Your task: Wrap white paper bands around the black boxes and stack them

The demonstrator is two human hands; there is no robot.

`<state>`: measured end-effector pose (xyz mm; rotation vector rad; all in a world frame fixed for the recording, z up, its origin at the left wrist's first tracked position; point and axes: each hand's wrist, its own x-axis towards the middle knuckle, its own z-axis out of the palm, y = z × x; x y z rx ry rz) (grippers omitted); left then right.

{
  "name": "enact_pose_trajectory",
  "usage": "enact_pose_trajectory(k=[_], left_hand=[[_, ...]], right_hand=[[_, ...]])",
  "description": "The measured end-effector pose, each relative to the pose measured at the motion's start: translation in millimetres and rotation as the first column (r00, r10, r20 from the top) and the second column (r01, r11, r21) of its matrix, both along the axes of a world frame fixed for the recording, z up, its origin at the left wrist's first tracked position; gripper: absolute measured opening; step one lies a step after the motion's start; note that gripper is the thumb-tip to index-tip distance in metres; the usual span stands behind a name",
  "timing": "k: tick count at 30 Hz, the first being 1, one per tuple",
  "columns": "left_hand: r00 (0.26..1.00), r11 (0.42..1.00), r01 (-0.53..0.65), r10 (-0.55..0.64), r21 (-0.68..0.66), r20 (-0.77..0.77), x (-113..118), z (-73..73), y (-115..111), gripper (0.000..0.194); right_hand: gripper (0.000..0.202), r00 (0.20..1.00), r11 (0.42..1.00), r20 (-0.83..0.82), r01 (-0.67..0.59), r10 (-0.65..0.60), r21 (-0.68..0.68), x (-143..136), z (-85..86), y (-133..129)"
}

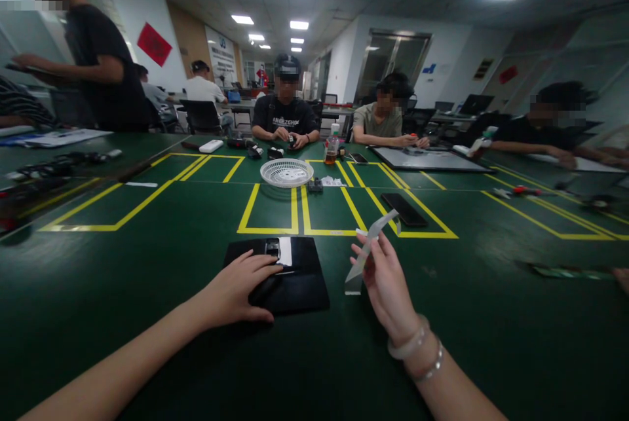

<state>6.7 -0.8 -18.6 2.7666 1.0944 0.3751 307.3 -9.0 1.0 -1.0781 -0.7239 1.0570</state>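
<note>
My left hand lies with spread fingers on a flat black rectangular piece, like a mat or cover, on the green table. Near its fingertips, a small dark glossy square and a bright white patch show on the black surface; what they belong to is partly covered by the fingers. My right hand is raised to the right of the black piece, its thumb and fingers closed on a translucent strip. The strip is bent, with one end above the fingers and the other hanging below.
Beyond my hands, yellow tape outlines mark the green table. A white plastic basket, a black phone and a drink bottle stand or lie farther off. Several people sit across the table; one person stands at left.
</note>
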Motion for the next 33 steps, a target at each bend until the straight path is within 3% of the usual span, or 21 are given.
enact_pose_trajectory(k=[3, 6, 8, 10, 12, 15, 16, 20, 22, 26, 29, 33], left_hand=[[1.000, 0.999, -0.013, 0.013, 0.031, -0.006, -3.1, 5.9, 0.6, 0.086], [0.995, 0.986, -0.079, 0.070, 0.145, 0.066, -8.7, 15.5, 1.4, 0.064], [0.977, 0.952, -0.147, 0.098, 0.267, 0.188, -14.0, 19.7, 0.1, 0.047], [0.946, 0.897, -0.210, 0.087, 0.388, 0.311, -19.3, 19.7, -3.8, 0.037], [0.933, 0.835, -0.228, 0.040, 0.501, 0.358, -22.6, 15.6, -10.1, 0.030], [0.966, 0.766, -0.095, -0.083, 0.636, 0.244, -19.4, 7.3, -20.2, 0.031], [0.975, 0.754, -0.033, -0.119, 0.657, 0.186, -16.2, 5.7, -22.6, 0.035], [0.974, 0.747, 0.135, -0.221, 0.651, 0.051, -0.2, 8.2, -22.3, 0.036], [0.980, 0.790, 0.126, -0.191, 0.600, 0.046, 5.0, 11.8, -17.0, 0.031], [1.000, 0.901, -0.010, 0.004, 0.433, 0.014, 5.0, 13.0, -5.1, 0.035], [0.998, 0.936, -0.054, 0.063, 0.348, -0.015, 1.2, 7.7, -0.3, 0.045], [0.996, 0.968, -0.035, 0.053, 0.250, -0.065, -0.8, -1.8, -0.7, 0.064]], right_hand=[[0.059, 0.994, 0.999, 0.107, -0.023, 0.018, 0.047, -1.4, -2.1, -0.3], [0.057, 0.952, 0.987, 0.305, -0.084, 0.039, 0.138, -1.9, -6.0, -0.6], [0.048, 0.875, 0.961, 0.482, -0.176, 0.053, 0.215, -2.1, -7.3, -2.4], [0.040, 0.728, 0.912, 0.685, -0.306, 0.038, 0.274, -3.1, -6.8, -6.0], [0.038, 0.504, 0.852, 0.864, -0.454, 0.004, 0.261, -6.0, -5.4, -10.7], [0.039, 0.141, 0.781, 0.990, -0.617, -0.005, 0.092, -14.5, -5.4, -15.8], [0.039, 0.053, 0.762, 0.999, -0.647, 0.001, 0.034, -18.1, -6.5, -16.4], [0.042, -0.172, 0.711, 0.985, -0.690, 0.024, -0.138, -30.2, -14.6, -15.0], [0.044, -0.210, 0.708, 0.977, -0.685, 0.037, -0.174, -32.5, -17.7, -15.7], [0.048, -0.252, 0.703, 0.962, -0.665, 0.104, -0.250, -32.4, -18.1, -24.4], [0.065, -0.278, 0.686, 0.950, -0.665, 0.139, -0.295, -34.1, -16.8, -32.2], [0.071, -0.307, 0.638, 0.932, -0.682, 0.194, -0.357, -39.0, -14.5, -36.6]])
